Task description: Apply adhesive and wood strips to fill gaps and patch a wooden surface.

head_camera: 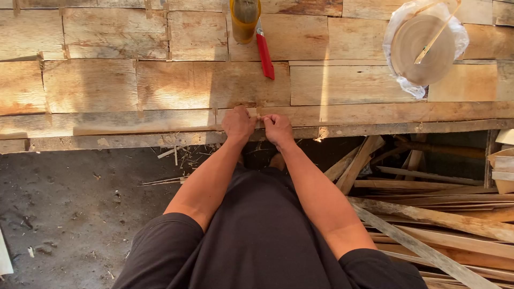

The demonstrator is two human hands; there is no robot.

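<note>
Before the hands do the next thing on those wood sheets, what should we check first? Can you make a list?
1. Both hands on the work: left hand and right hand meet at the front edge of the veneer sheets. Ok.
2. What the fingers pinch: too small to see. Cannot tell.
3. Red utility knife away from the hands: lies farther back on the sheets. Ok.
4. Yellow pot upright: stands at the far edge. Ok.
5. Tape roll in plastic within sight: lies at far right. Ok.
6. Floor by the feet: loose wood strips piled to the right. Not ok.
</note>
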